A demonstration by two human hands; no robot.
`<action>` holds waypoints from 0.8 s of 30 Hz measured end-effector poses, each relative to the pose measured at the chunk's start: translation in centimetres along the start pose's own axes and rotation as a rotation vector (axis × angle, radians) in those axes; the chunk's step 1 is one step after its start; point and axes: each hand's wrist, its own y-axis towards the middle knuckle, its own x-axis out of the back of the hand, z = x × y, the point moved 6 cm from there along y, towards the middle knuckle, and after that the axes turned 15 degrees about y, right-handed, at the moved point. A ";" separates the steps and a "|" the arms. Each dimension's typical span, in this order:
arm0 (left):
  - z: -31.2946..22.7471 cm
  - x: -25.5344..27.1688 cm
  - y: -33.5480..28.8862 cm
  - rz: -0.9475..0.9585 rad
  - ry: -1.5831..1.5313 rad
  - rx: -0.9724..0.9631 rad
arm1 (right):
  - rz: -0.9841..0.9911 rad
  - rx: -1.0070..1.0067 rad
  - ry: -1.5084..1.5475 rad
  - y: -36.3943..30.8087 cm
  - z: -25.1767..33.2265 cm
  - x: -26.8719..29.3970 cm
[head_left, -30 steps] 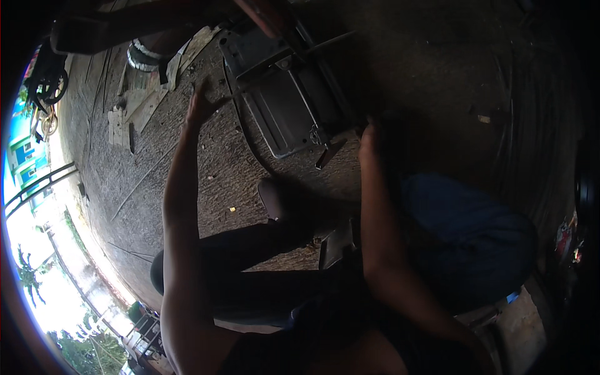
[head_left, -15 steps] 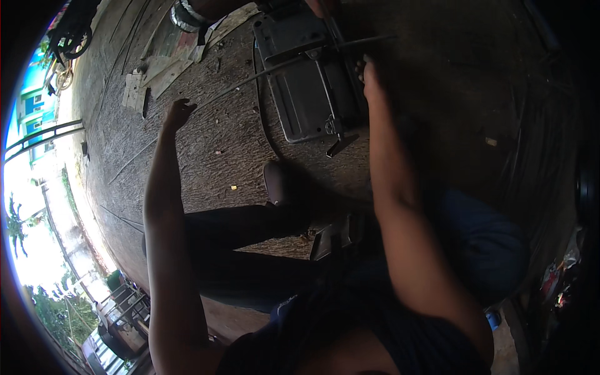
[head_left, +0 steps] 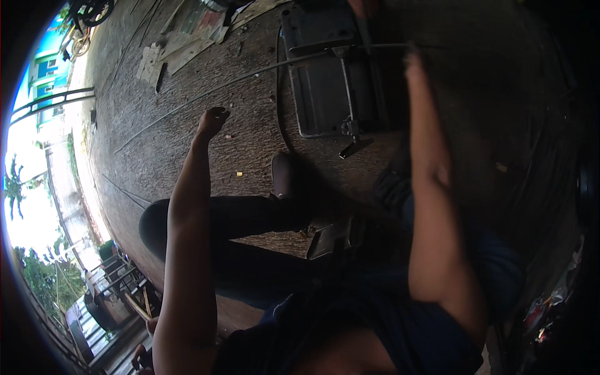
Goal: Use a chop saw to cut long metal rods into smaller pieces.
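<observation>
I am low over a rough concrete floor [head_left: 187, 137]. My left hand [head_left: 212, 120] is stretched out in front with its fingers curled in, down at the floor and holding nothing. My right hand [head_left: 414, 61] reaches up to a grey sheet-metal panel [head_left: 325, 94] lying flat on the floor. That hand lies in shadow at a thin bar [head_left: 375, 47] crossing the panel's top. Its grip is not visible. A coil spring [head_left: 346, 87] runs down the panel to a small hook piece [head_left: 351, 145]. A long thin rod [head_left: 237, 80] stretches left from the panel.
My dark trouser leg [head_left: 225, 225] and shoe [head_left: 282, 175] lie between my arms. Flat board scraps [head_left: 178, 47] lie at the upper left. A railing [head_left: 56, 100] and a sunlit street are at the far left, with dark clutter [head_left: 550, 300] at the right.
The view has swung down, so the panel now sits higher in the picture. My right hand has reached farther up to the panel's top bar. My left hand's fingers have curled in.
</observation>
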 end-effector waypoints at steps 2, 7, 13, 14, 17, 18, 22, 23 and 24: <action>3.2 1.2 -2.3 -0.033 -0.012 0.094 | -0.002 -0.009 0.156 3.3 0.9 4.8; 7.2 1.3 -4.6 0.028 -0.089 0.235 | -0.058 0.044 0.541 4.5 8.7 13.0; 0.2 -3.7 -3.3 0.257 -0.104 0.179 | 0.287 -0.190 0.423 -3.6 4.0 0.7; 0.1 -3.6 -3.7 0.270 -0.088 0.209 | 0.185 -0.187 0.378 -5.6 2.5 -1.5; 1.0 -2.0 -4.4 0.231 -0.064 0.263 | -0.053 -0.208 0.130 -9.6 1.4 -6.0; 0.9 -1.8 -4.5 0.229 -0.066 0.271 | -0.047 -0.213 0.127 -9.5 1.1 -6.0; -1.3 -1.9 -3.3 0.227 -0.080 0.227 | -0.031 -0.021 0.174 -1.6 3.1 0.8; -0.4 -2.0 -4.1 0.228 -0.069 0.251 | -0.031 -0.055 0.172 -1.4 0.6 0.8; 1.0 -2.0 -4.6 0.228 -0.064 0.270 | -0.036 -0.069 0.201 1.8 1.6 4.0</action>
